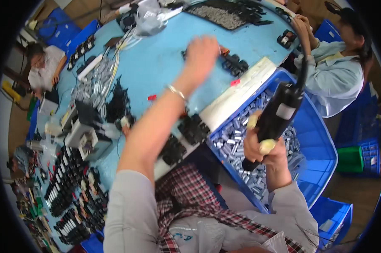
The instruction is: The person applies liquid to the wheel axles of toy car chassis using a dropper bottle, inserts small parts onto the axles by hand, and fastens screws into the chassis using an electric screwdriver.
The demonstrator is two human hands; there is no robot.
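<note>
My right hand (pixel 264 145), with pale yellow covers on some fingers, is wrapped round a black electric screwdriver (pixel 279 111). The tool slants over a blue bin, its tip pointing down and left, and a thick black cable runs up from its top. Stretched across the blue table, my left hand (pixel 202 55) is smeared by motion. Beside its fingers lies a small black wheeled toy chassis (pixel 234 65) with an orange part; whether the hand grips it is hidden. More black wheeled chassis (pixel 193 128) sit near the table edge, below my left forearm.
The blue bin (pixel 321 158) at right holds many small grey cylindrical parts. A white board (pixel 241 95) edges the table (pixel 140 67). Black parts (pixel 118 101), grey parts and rows of assemblies (pixel 68 185) cover the left side. Co-workers sit at far left and right.
</note>
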